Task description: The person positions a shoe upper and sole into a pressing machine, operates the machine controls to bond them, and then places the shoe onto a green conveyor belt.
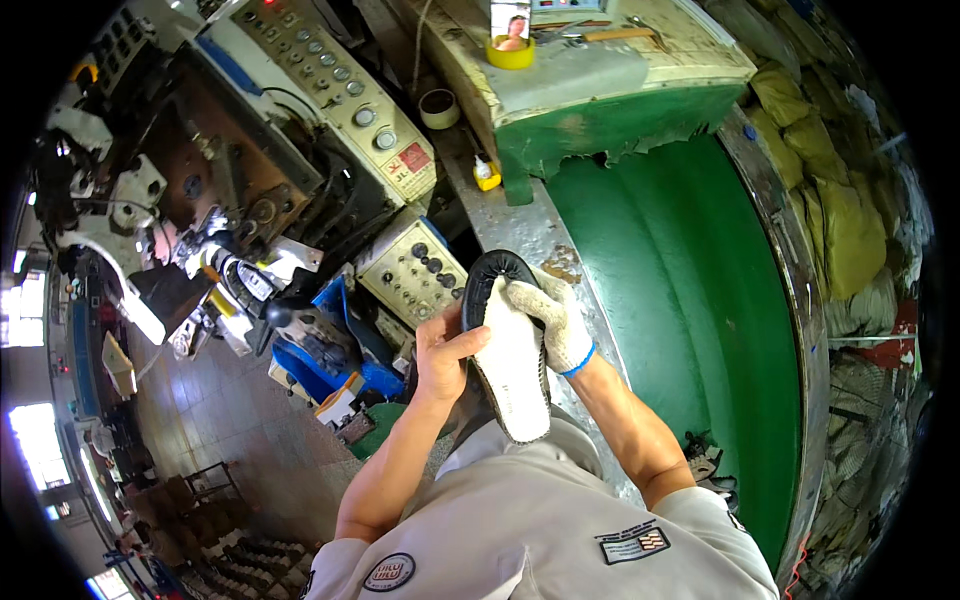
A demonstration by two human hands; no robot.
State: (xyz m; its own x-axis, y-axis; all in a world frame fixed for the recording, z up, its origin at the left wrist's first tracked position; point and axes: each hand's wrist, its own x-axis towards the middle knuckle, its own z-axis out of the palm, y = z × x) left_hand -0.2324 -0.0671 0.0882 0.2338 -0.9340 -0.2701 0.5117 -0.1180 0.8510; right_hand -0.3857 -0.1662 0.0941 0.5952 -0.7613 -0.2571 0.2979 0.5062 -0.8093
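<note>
Both my hands hold a black shoe upper (507, 345) in front of my body, its white underside turned up and its black gathered edge showing around the toe. My bare left hand (447, 352) grips it from the left side, the thumb lying over the white surface. On my right hand (552, 318) is a white knitted glove with a blue cuff; its fingers curl over the right edge and press near the toe. The fingers beneath the shoe upper are hidden.
At left stands a machine with a knobbed control panel (345, 90); a smaller panel (412, 268) sits nearer. A metal ledge (520, 225) borders the green conveyor belt (680, 290) at right. Yellow tape (511, 56) and tools lie on the worktop (670, 72). Sacks (845, 230) line the far right.
</note>
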